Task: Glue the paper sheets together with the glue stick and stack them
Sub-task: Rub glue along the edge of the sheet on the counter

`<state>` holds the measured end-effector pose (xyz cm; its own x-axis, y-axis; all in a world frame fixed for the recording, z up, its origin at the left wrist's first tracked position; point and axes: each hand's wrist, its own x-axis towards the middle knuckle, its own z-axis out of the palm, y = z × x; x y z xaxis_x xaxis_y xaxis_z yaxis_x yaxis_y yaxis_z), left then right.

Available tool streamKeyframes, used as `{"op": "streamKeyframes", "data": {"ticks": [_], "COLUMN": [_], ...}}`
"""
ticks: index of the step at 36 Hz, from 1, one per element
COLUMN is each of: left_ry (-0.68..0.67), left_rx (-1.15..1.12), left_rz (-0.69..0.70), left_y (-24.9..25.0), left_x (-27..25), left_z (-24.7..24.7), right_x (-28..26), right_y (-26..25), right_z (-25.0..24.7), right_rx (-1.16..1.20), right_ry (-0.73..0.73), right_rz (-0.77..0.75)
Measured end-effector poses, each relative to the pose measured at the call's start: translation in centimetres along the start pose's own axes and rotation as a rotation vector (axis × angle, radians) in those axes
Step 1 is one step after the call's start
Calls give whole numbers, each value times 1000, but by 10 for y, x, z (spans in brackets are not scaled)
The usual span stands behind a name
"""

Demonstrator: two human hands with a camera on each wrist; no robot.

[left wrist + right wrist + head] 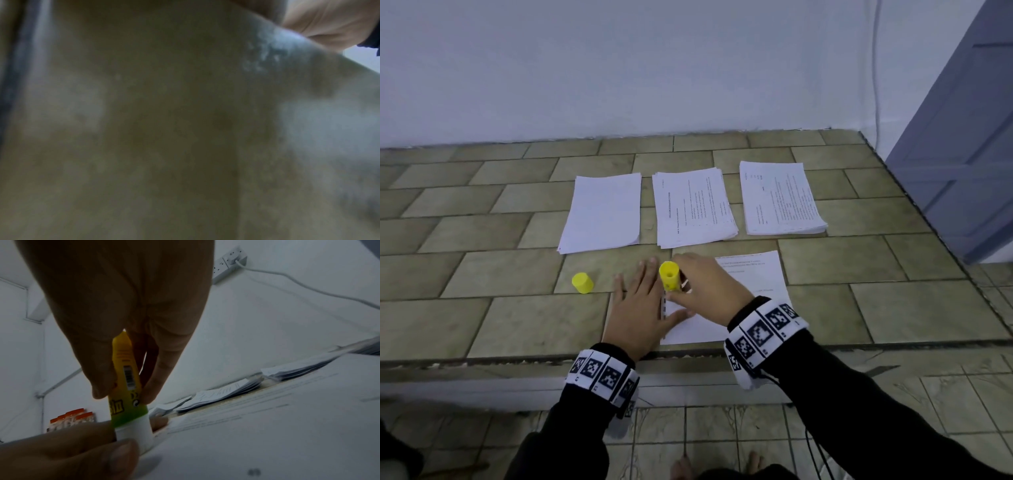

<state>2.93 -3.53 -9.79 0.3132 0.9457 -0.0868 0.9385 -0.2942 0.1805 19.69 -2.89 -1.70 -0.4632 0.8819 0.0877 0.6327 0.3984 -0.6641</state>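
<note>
The right hand (705, 284) is pinching the glue stick (669, 275) upright, its white tip pressing on the printed sheet (753, 274) at the sheet's left edge. The left hand (640, 308) is lying flat with fingers spread, straddling that same edge. The yellow cap (582, 283) is standing apart on bare tile (517, 274). Three paper stacks (693, 209) are lining the far side. The left wrist view is blurring into brown tile.
</note>
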Motion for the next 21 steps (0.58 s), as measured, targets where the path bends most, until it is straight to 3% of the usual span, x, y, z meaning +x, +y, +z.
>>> {"op": "streamKeyframes", "data": {"ticks": [8, 21], "left_ry": [-1, -19], "left_rx": [11, 26], "left_rz": [-34, -39], "left_y": [1, 1], "left_x": [1, 1], "left_z": [0, -2], "right_x": [-9, -66], "right_y": [11, 74], "right_z": [-11, -66], "right_rx": [-55, -45], "right_ry": [13, 297], "right_rz": [51, 225]}}
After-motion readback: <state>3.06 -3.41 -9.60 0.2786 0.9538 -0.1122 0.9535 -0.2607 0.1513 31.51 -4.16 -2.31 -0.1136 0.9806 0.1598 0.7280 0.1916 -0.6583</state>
